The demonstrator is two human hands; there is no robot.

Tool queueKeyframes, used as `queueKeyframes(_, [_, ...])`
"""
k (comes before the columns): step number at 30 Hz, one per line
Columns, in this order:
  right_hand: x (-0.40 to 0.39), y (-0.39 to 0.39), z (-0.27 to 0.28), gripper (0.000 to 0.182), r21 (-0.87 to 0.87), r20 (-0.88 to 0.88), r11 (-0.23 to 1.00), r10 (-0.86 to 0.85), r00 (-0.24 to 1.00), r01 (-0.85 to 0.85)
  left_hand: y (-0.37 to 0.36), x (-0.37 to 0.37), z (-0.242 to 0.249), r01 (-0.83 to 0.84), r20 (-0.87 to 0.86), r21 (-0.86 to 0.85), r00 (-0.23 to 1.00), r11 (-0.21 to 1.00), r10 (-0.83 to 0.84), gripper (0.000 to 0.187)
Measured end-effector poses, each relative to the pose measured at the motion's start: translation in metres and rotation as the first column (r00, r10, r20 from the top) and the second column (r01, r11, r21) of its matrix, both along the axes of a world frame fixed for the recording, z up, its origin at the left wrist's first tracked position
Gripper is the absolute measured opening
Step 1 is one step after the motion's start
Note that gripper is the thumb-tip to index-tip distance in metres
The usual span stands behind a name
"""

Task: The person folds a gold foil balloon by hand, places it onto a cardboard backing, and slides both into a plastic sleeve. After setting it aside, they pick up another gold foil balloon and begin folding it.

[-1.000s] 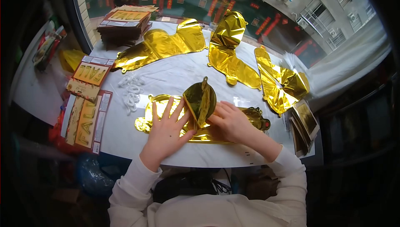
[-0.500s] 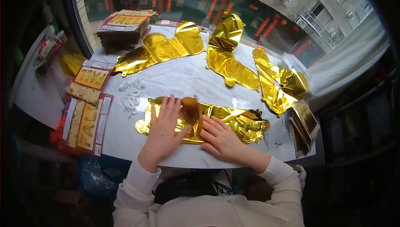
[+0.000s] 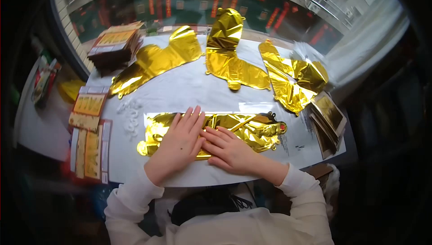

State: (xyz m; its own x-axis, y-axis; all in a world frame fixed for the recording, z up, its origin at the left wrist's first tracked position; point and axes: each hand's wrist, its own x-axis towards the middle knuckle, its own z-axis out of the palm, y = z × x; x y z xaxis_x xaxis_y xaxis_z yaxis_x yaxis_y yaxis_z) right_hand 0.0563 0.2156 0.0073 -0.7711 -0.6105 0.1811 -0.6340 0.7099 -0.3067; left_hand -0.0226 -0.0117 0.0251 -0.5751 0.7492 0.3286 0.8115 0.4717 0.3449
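Note:
A gold foil balloon (image 3: 247, 132), folded into a long flat strip, lies crosswise near the front edge of the table. My left hand (image 3: 177, 139) rests flat on its left half, fingers stretched out and pointing away from me. Just beside it, my right hand (image 3: 231, 150) presses on the middle of the strip with its fingers extended. Neither hand grips anything. Part of the foil is hidden beneath both palms. A clear plastic sheet or bag (image 3: 255, 107) shows behind the strip.
Three more gold foil balloons lie at the back: left (image 3: 168, 58), middle (image 3: 238, 71) and right (image 3: 283, 80). Printed packs (image 3: 93, 152) line the left edge, with a taller stack (image 3: 112, 47) behind. White string (image 3: 128, 110) is nearby. Card packs (image 3: 328, 121) lean at the right.
The foil flap that stood up between my hands is now down flat under them. My hands have come closer together. The whole view has shifted slightly.

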Motion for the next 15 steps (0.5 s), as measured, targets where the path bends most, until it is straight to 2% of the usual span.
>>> queueKeyframes(2, [0.001, 0.001, -0.001, 0.055, -0.011, 0.004, 1.0, -0.014, 1.0, 0.014, 0.003, -0.008, -0.013, 0.035, 0.014, -0.14, 0.999, 0.99, -0.033, 0.064])
queueKeyframes(7, [0.002, 0.003, -0.005, 0.052, -0.079, 0.037, 0.997, -0.006, 0.999, 0.009, 0.0, -0.013, -0.019, 0.067, 0.055, -0.154, 0.997, 0.986, -0.059, 0.068])
queueKeyframes(9, [0.0, 0.005, -0.007, 0.053, -0.118, -0.003, 0.993, -0.022, 1.0, 0.022, -0.001, -0.013, -0.02, 0.04, 0.048, -0.157, 0.998, 0.987, -0.033, 0.07])
queueKeyframes(11, [-0.002, 0.009, -0.008, 0.048, -0.281, -0.008, 0.954, -0.109, 0.994, 0.102, -0.001, -0.013, -0.022, 0.044, 0.06, -0.157, 0.998, 0.987, -0.035, 0.073])
queueKeyframes(12, [-0.003, 0.012, -0.003, 0.048, -0.28, -0.007, 0.955, -0.108, 0.994, 0.102, -0.001, -0.012, -0.021, 0.045, 0.061, -0.161, 0.998, 0.986, -0.036, 0.074])
queueKeyframes(14, [-0.002, 0.022, 0.016, 0.038, -0.294, -0.043, 0.914, -0.305, 0.952, 0.279, -0.002, -0.014, -0.021, 0.045, 0.053, -0.17, 0.998, 0.984, -0.037, 0.077])
queueKeyframes(15, [-0.005, 0.029, 0.021, 0.038, -0.296, -0.041, 0.915, -0.301, 0.953, 0.276, -0.001, -0.013, -0.019, 0.041, 0.054, -0.172, 0.998, 0.984, -0.032, 0.077])
